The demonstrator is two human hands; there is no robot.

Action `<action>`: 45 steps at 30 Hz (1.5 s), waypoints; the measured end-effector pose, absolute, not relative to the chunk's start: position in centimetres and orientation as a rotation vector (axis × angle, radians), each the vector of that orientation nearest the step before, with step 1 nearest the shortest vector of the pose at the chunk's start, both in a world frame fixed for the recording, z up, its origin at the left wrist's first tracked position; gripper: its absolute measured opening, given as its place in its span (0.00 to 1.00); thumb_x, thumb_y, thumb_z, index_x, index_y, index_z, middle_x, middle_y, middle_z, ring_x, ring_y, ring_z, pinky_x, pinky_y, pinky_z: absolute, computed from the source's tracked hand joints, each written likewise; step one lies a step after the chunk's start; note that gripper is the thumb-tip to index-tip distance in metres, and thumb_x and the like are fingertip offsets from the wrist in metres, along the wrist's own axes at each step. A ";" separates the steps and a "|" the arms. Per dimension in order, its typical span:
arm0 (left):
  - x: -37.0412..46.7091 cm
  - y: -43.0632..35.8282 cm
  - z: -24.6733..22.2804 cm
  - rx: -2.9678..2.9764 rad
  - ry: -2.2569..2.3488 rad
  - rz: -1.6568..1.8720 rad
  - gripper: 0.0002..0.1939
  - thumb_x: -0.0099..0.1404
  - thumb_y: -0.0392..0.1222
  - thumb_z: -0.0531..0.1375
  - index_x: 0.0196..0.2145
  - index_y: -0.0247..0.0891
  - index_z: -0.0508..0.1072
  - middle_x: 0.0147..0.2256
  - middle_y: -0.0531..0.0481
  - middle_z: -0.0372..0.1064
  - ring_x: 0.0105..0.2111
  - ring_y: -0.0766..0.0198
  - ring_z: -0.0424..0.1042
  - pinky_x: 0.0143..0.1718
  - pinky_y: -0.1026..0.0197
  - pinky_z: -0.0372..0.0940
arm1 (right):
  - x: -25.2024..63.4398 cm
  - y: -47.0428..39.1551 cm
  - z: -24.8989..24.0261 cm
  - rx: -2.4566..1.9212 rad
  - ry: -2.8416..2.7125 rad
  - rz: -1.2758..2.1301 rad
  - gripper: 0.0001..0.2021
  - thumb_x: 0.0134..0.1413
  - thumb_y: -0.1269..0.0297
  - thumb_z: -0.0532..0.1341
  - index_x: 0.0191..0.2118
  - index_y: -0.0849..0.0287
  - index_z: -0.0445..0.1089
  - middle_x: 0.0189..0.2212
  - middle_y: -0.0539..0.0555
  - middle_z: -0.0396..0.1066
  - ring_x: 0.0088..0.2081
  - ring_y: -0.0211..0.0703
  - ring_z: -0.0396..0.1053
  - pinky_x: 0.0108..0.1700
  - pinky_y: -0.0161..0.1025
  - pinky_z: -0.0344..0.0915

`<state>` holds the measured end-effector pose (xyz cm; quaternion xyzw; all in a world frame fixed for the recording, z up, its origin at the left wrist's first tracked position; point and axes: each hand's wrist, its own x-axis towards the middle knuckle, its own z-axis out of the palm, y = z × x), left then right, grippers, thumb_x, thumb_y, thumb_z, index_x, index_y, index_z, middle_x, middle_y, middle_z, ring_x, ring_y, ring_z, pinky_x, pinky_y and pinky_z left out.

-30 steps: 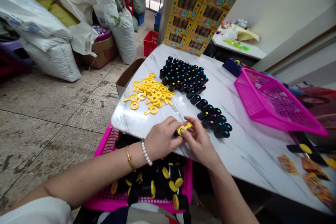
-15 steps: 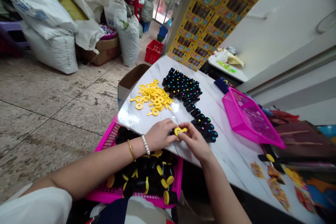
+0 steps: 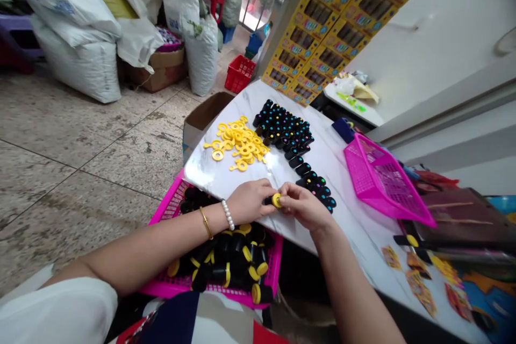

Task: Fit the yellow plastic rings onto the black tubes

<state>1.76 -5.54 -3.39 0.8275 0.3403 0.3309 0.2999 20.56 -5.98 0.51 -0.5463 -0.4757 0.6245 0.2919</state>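
Observation:
My left hand [image 3: 250,200] is closed on a small black cylinder [image 3: 267,201], most of which its fingers hide. A yellow ring [image 3: 276,200] sits at the cylinder's right end. Pinched against that ring are the fingertips of my right hand [image 3: 305,205]. Both hands are over the front edge of the white marbled table [image 3: 209,176]. Beyond them lies a pile of yellow rings with tabs [image 3: 241,142]. Many black pieces with coloured dots [image 3: 285,126] stand grouped at the back, with a line of them running toward my right hand.
Below my left forearm is a pink basket [image 3: 169,201] of black cylinders with yellow ends. Another pink basket [image 3: 382,188] stands at the right. Stacked yellow boxes [image 3: 310,37] rise at the back. Wrappers [image 3: 419,290] lie at right; a cardboard box [image 3: 201,118] stands by the table's left edge.
The yellow ring has turned on the cylinder's end, and its tab no longer shows. My right fingers have closed in around it. The view has shifted slightly.

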 end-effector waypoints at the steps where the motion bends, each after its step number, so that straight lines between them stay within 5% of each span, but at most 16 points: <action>1: 1.7 -5.5 -3.4 2.206 0.898 0.862 0.08 0.61 0.43 0.60 0.38 0.40 0.74 0.36 0.52 0.68 0.35 0.65 0.69 0.37 0.65 0.63 | 20.5 -5.6 0.7 -1.464 -1.286 1.724 0.17 0.37 0.60 0.72 0.27 0.59 0.63 0.18 0.44 0.62 0.17 0.30 0.55 0.18 0.28 0.50; 4: 1.9 -5.4 -3.5 2.221 0.919 0.825 0.10 0.60 0.43 0.60 0.40 0.40 0.73 0.38 0.51 0.68 0.36 0.64 0.69 0.38 0.64 0.63 | 20.4 -4.9 0.7 -1.450 -1.350 1.815 0.17 0.40 0.61 0.71 0.30 0.58 0.62 0.19 0.42 0.61 0.16 0.28 0.54 0.17 0.26 0.48; 10: 2.5 -5.7 -3.3 2.229 1.069 0.745 0.13 0.59 0.45 0.61 0.40 0.36 0.72 0.37 0.47 0.67 0.37 0.59 0.69 0.40 0.60 0.65 | 19.4 -7.4 0.2 -1.383 -1.635 1.416 0.25 0.50 0.57 0.65 0.54 0.52 0.62 0.35 0.49 0.65 0.24 0.34 0.63 0.26 0.35 0.64; 14: 0.7 -7.1 -2.4 2.389 0.967 0.628 0.08 0.58 0.39 0.61 0.37 0.36 0.72 0.36 0.47 0.67 0.35 0.61 0.70 0.37 0.61 0.67 | 18.2 -12.0 -0.7 -1.449 -1.872 0.794 0.17 0.51 0.62 0.64 0.49 0.52 0.67 0.38 0.53 0.66 0.35 0.44 0.66 0.35 0.39 0.65; 16: -1.2 -7.3 -1.9 2.452 1.006 0.648 0.06 0.60 0.38 0.59 0.37 0.36 0.71 0.37 0.47 0.67 0.36 0.61 0.69 0.38 0.61 0.67 | 17.6 -14.6 -1.7 -1.463 -1.893 0.648 0.13 0.53 0.65 0.61 0.46 0.52 0.67 0.35 0.53 0.66 0.33 0.45 0.66 0.33 0.40 0.64; 19: -3.9 -6.2 -1.4 2.437 1.380 0.797 0.10 0.64 0.38 0.56 0.43 0.36 0.70 0.42 0.44 0.66 0.42 0.58 0.68 0.43 0.57 0.66 | 16.6 -17.5 -3.4 -1.466 -1.949 0.632 0.15 0.52 0.68 0.61 0.47 0.52 0.66 0.32 0.52 0.66 0.27 0.42 0.65 0.28 0.39 0.64; 22: -5.0 -4.4 -1.7 2.453 1.624 0.692 0.09 0.64 0.41 0.56 0.39 0.35 0.71 0.40 0.43 0.66 0.39 0.57 0.68 0.39 0.57 0.66 | 15.9 -18.4 -4.3 -1.415 -2.044 0.638 0.20 0.49 0.67 0.64 0.49 0.52 0.66 0.37 0.55 0.69 0.30 0.44 0.69 0.31 0.40 0.68; 30: -2.2 -5.6 -2.8 2.733 1.177 0.650 0.10 0.69 0.35 0.48 0.37 0.35 0.69 0.36 0.46 0.65 0.35 0.62 0.67 0.37 0.61 0.66 | 16.7 -15.5 -1.9 -1.426 -1.840 0.345 0.17 0.56 0.65 0.59 0.52 0.54 0.67 0.44 0.59 0.68 0.30 0.41 0.68 0.36 0.40 0.68; 33: -0.4 -6.2 -2.0 2.841 0.825 0.683 0.10 0.69 0.34 0.48 0.40 0.34 0.68 0.38 0.44 0.65 0.38 0.60 0.66 0.38 0.60 0.66 | 17.9 -13.3 -0.6 -1.510 -1.792 0.389 0.15 0.57 0.65 0.59 0.50 0.54 0.69 0.41 0.57 0.69 0.30 0.40 0.67 0.36 0.40 0.66; 37: 2.5 -5.1 -0.7 2.800 0.446 0.649 0.09 0.65 0.32 0.50 0.39 0.36 0.68 0.38 0.45 0.67 0.38 0.61 0.67 0.38 0.60 0.67 | 19.8 -11.7 -0.3 -1.546 -1.851 0.484 0.07 0.53 0.72 0.58 0.29 0.57 0.72 0.26 0.51 0.68 0.29 0.39 0.65 0.32 0.36 0.61; 45: 10.7 1.8 -1.5 2.275 0.904 0.785 0.19 0.54 0.39 0.63 0.45 0.36 0.70 0.36 0.50 0.69 0.28 0.68 0.67 0.35 0.61 0.66 | 21.6 -13.2 -2.3 -1.383 -1.325 0.975 0.04 0.53 0.64 0.61 0.33 0.58 0.65 0.24 0.47 0.66 0.24 0.34 0.63 0.26 0.31 0.59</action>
